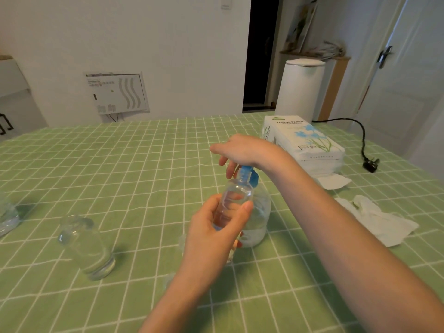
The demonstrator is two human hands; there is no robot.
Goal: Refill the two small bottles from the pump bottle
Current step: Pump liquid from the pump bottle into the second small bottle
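Left hand grips one small clear bottle, fingers and thumb wrapped round it, its mouth raised at the blue pump head. Green checked tablecloth carries the pump bottle just behind. Right hand rests on the pump head, fingers loosely drooping. Second small bottle stands well to the left.

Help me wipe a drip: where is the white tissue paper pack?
The white tissue paper pack lies on the right of the green checked tablecloth, just beyond the right hand, head view.
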